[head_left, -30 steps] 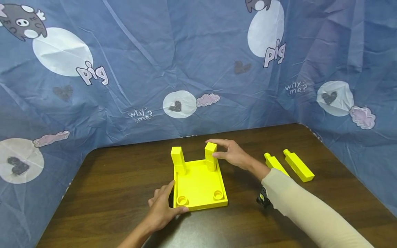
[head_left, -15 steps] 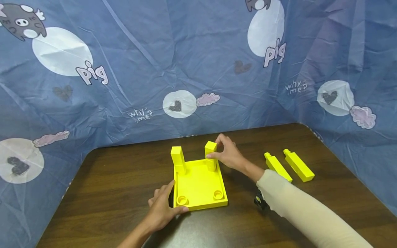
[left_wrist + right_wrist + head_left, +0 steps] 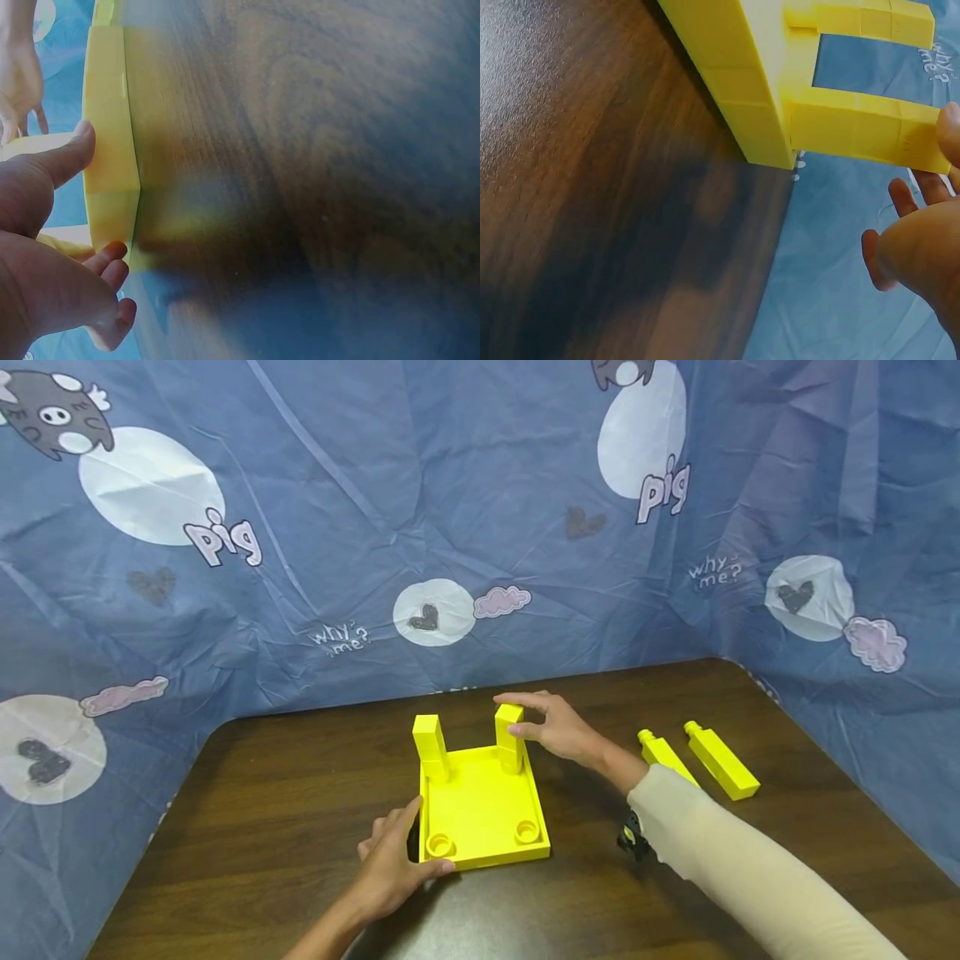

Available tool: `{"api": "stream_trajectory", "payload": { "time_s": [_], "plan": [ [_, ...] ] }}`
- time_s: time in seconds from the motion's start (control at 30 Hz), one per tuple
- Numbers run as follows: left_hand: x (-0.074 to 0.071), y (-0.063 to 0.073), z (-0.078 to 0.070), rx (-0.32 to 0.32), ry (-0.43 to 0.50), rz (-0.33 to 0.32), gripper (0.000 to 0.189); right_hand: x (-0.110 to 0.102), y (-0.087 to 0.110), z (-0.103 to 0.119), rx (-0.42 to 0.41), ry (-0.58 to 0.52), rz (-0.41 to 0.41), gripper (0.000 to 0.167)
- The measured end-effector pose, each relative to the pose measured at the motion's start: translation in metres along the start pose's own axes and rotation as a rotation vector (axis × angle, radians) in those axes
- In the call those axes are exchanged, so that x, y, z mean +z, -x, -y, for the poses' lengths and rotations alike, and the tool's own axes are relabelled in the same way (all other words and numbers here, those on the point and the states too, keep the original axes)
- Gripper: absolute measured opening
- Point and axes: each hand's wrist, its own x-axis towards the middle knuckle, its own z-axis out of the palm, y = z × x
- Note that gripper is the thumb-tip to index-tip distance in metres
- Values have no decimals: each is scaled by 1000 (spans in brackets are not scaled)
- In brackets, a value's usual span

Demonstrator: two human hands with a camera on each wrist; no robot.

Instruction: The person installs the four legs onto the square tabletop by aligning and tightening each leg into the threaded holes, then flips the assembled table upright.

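A yellow square toy tabletop (image 3: pixel 480 802) lies underside up on the table, with a raised rim. One leg (image 3: pixel 429 739) stands upright in its far left corner. My right hand (image 3: pixel 566 731) pinches the upper end of a second leg (image 3: pixel 509 739) at the far right corner, thumb on the near face and fingers reaching behind. In the right wrist view the thumb presses this leg (image 3: pixel 862 127) near its end. My left hand (image 3: pixel 390 864) grips the near left corner, its thumb along the front edge. Round sockets (image 3: pixel 527 832) show in the two near corners.
Two more yellow legs with threaded ends, a nearer one (image 3: pixel 663 756) and a farther one (image 3: pixel 722 760), lie on the brown wooden table (image 3: pixel 285 802) to the right. A blue printed cloth (image 3: pixel 487 510) hangs behind the table.
My right hand twists at the far right leg: its fingers curl in and the leg's top turns slightly, then the fingers reach round the top again. My left hand stays put.
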Motion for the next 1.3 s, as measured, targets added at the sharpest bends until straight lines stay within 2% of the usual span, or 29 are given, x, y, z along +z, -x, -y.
{"api": "stream_trajectory", "payload": {
  "time_s": [0.17,0.37,0.63,0.9,1.3],
  "plan": [
    [0,1,0,-1,3,-3,99,5,-4,3,15,45,-103,30],
    [0,1,-1,-1,-4,-4,99,12,-7,5,60,117,-191,35],
    [-3,2,-4,11,-5,-8,99,14,-7,4,19,139,-225,36],
    [1,1,-2,8,-6,-14,99,17,-6,2,40,149,-257,36],
    [2,0,-2,-8,8,-3,99,21,-5,5,18,152,-302,35]
  ]
}}
